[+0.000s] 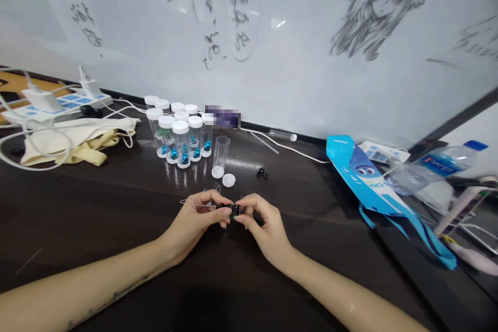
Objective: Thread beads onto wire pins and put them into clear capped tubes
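Note:
My left hand [198, 215] and my right hand [260, 223] meet above the dark table [116, 228], both pinching a small black binder clip [231, 209] with thin wire handles sticking out to the left. Just behind my hands stands an open clear plastic tube [221, 154] with its white cap [229, 180] lying beside it. A cluster of several capped clear tubes [181, 137] holding blue items stands further back to the left. Another small black clip [263, 172] lies on the table to the right of the open tube.
A cream cloth bag [78, 140] and a power strip [58, 104] with white cables lie at the far left. A blue bag [373, 181] and a lying water bottle [431, 166] are at the right. A whiteboard wall [295, 52] with drawings stands behind.

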`<state>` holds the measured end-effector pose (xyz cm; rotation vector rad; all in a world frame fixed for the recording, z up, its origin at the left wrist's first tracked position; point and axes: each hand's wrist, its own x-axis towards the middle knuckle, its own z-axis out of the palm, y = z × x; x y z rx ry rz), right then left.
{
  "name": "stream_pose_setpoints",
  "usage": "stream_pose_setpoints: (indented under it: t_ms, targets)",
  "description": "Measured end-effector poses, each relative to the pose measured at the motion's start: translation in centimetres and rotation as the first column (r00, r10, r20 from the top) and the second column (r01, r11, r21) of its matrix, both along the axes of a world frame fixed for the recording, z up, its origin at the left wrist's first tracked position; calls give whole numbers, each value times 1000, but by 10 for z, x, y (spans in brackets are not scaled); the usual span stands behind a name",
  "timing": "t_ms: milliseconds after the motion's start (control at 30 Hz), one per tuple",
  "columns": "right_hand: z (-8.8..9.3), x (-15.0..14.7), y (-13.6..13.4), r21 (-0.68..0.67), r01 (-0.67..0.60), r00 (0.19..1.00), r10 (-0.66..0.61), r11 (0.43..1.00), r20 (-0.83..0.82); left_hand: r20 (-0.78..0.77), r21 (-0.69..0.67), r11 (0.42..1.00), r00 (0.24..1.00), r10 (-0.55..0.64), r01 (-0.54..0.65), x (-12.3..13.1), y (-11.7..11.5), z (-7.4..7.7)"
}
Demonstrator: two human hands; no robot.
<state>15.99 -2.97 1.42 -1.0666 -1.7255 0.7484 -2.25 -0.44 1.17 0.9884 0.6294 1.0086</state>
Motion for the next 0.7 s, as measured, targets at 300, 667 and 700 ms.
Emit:
stream_pose_setpoints:
  t_ms: [300,667,700]
  targets:
    - [1,1,0,-74,29,998,-24,997,59,-18,10,1000,1000,-6,7,0,0,0]
    - [1,1,-1,-130,-90,995,94,987,21,-70,69,997,997,-16,21,0,-2,-1]
    - [1,1,-1,-131,-94,995,97,987,23,-69,69,997,997,-19,23,0,-2,-1]
